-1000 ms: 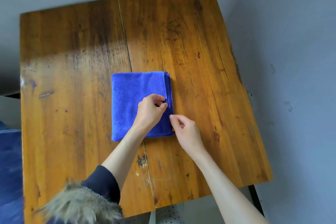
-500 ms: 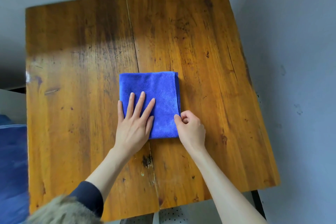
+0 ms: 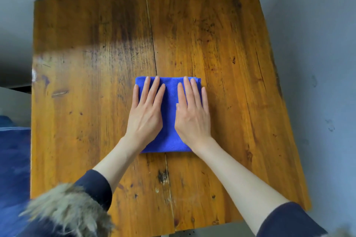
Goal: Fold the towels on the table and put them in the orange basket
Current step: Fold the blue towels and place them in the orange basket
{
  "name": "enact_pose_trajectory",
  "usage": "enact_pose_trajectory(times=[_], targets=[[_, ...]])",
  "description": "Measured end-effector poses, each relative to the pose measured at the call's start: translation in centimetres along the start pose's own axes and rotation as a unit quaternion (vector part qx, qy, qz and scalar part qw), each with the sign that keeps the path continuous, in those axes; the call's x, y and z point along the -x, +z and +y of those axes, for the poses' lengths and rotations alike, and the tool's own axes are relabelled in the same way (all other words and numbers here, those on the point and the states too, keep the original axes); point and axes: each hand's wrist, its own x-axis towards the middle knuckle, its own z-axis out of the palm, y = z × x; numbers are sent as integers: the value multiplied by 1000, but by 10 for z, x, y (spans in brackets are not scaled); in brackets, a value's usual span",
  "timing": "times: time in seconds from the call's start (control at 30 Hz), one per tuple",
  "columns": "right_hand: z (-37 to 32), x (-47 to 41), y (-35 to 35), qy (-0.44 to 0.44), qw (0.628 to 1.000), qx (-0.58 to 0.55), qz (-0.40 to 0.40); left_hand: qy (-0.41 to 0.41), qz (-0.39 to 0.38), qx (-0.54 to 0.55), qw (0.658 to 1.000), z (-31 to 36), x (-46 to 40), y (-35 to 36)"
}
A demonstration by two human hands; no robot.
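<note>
A blue towel [image 3: 170, 113], folded into a small thick rectangle, lies in the middle of the wooden table [image 3: 231, 63]. My left hand [image 3: 146, 113] lies flat on its left half with straight fingers pointing away from me. My right hand [image 3: 192, 115] lies flat on its right half in the same way. Both palms press down on the cloth and cover most of it. No orange basket is in view.
A blue fabric object [image 3: 13, 159] sits off the table's left edge. A grey floor surrounds the table on the right and at the back. A fur-trimmed dark garment [image 3: 65, 211] fills the lower left corner.
My right hand left the towel's right edge, opened, and now lies flat on the towel. My left hand slid further up the cloth. The camera moved closer.
</note>
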Motion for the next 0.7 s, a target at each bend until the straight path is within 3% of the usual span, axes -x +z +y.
enact_pose_trajectory(times=[0.13,0.33,0.5,0.7], targets=[[16,-10,16,20,998,20,-50,0,9,-4,1000,-10,-9,12],[23,-10,21,13,998,-39,-37,-3,15,-13,1000,-17,-7,21],[20,-7,12,15,998,-28,-48,-10,-7,-12,1000,-9,-5,11],[11,32,12,-29,999,-8,-23,5,20,35,999,-1,32,13]])
